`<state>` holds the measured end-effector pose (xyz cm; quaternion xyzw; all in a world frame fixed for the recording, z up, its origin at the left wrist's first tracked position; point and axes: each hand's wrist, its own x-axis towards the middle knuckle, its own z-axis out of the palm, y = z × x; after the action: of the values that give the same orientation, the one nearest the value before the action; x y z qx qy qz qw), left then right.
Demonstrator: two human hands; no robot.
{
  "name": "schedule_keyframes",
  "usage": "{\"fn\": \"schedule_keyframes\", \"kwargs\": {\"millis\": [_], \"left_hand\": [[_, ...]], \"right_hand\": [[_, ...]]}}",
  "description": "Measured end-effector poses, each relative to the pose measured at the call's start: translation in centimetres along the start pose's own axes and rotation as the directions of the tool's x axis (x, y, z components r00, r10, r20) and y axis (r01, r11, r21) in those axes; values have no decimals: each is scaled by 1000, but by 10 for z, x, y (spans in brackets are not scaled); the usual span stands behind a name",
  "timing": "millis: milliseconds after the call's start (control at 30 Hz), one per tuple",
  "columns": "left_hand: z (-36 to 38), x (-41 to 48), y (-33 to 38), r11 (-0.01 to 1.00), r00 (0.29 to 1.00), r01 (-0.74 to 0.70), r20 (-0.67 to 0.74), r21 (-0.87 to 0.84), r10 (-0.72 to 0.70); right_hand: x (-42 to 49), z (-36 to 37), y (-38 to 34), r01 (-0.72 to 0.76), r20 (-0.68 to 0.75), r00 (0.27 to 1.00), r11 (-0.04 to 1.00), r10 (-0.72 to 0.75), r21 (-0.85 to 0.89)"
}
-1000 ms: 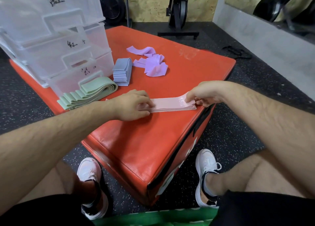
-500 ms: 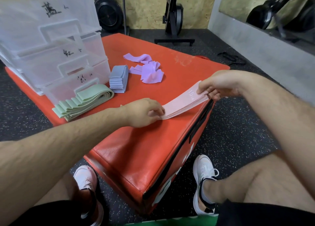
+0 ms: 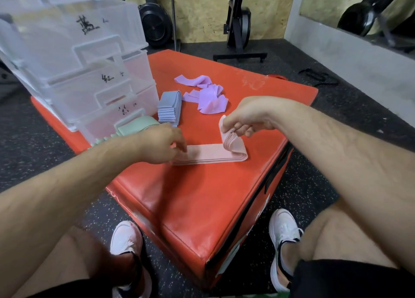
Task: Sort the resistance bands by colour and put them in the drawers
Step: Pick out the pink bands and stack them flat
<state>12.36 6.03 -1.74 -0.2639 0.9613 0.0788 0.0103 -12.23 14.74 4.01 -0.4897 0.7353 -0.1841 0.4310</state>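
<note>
A stack of pink bands [image 3: 211, 154] lies on the red padded box [image 3: 202, 203]. My right hand [image 3: 244, 115] pinches the stack's right end, lifted and folded back leftward over the rest. My left hand [image 3: 161, 145] presses the stack's left end against the box. A folded green pile [image 3: 137, 124] sits just behind my left hand, partly hidden by it. A folded grey-blue pile [image 3: 169, 108] stands beside it. Loose purple bands [image 3: 206, 93] lie further back. The clear plastic drawer unit [image 3: 74, 68], with handwritten labels, stands at the back left, its drawers shut.
The red box's near-right edge drops to a dark speckled floor, where my two white shoes [image 3: 284, 237] rest. A bike stand [image 3: 239, 28] and a black fan [image 3: 155, 26] stand by the back wall. A low concrete ledge [image 3: 359, 50] runs along the right.
My right hand has lifted the pink stack's right end and brought it leftward, folding the stack over. My left hand stays pressing the left end.
</note>
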Motion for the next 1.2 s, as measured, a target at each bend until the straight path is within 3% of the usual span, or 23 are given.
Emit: {"fn": "schedule_keyframes", "kwargs": {"millis": [100, 200, 400, 633, 733, 800, 867, 933, 967, 1067, 1200], "left_hand": [[3, -13, -3, 992, 996, 38, 87, -117, -28], [6, -16, -5, 980, 995, 78, 72, -181, -66], [10, -19, -15, 895, 987, 147, 10, -420, -158], [6, -19, -17, 928, 964, 162, -148, -335, -222], [5, -18, -15, 963, 966, 62, -229, -261, -124], [5, -15, -10, 982, 976, -22, -215, -188, -20], [8, -11, -6, 989, 989, -50, -144, -141, 30], [12, -6, -5, 995, 996, -28, -82, -100, 20], [14, -4, -5, 995, 997, -8, -77, -100, 0], [18, 2, -5, 993, 992, 32, -116, -114, -45], [20, 6, -3, 987, 990, 66, -114, -148, -83]], "right_hand": [[10, 20, -15, 10, 49, 999, 1000, -9, -22], [19, 44, -27, 16, 107, 994, 998, -10, -58], [35, 79, -43, 18, 34, 999, 992, -14, -121], [41, 81, -48, 44, 166, 986, 993, -26, -106], [33, 68, -43, 96, 211, 975, 990, -73, -102], [26, 57, -37, 149, 155, 980, 978, -125, -149], [28, 45, -27, 153, -9, 986, 925, -167, -349], [29, 36, -15, 22, -158, 978, 816, -138, -577], [29, 33, -8, -55, -174, 983, 811, -58, -582], [23, 36, 11, -168, -2, 984, 926, 178, -338], [31, 49, 21, -52, -48, 998, 982, 44, -183]]}}
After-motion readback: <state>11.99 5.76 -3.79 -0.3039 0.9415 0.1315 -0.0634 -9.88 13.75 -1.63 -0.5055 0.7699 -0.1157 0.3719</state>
